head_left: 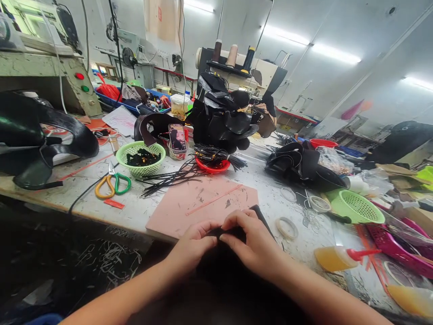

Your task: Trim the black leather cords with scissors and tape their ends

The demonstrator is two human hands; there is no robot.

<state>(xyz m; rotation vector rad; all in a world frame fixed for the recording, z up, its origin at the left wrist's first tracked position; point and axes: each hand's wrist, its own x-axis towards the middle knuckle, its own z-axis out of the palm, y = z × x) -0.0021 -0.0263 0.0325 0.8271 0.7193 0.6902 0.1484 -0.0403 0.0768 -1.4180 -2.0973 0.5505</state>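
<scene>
Head cam: L hand (pixel 199 241) & R hand (pixel 248 237) both pinching blk piece (pixel 239 233), near side of pink board (pixel 211 196); scissors (pixel 116 181) left of board, tape roll (pixel 287 235) & amber btl (pixel 331 258) right.

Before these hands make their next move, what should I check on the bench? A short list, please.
1. Left hand on the black piece: ok, pinching it.
2. Right hand on it too: ok, close beside the left.
3. Scissors apart from both hands: ok, left of the pink board.
4. Pink board clean: not ok, a reddish strip and dark flecks show on it.
5. Amber bottle upright: cannot tell, the wide view slants it.
</scene>
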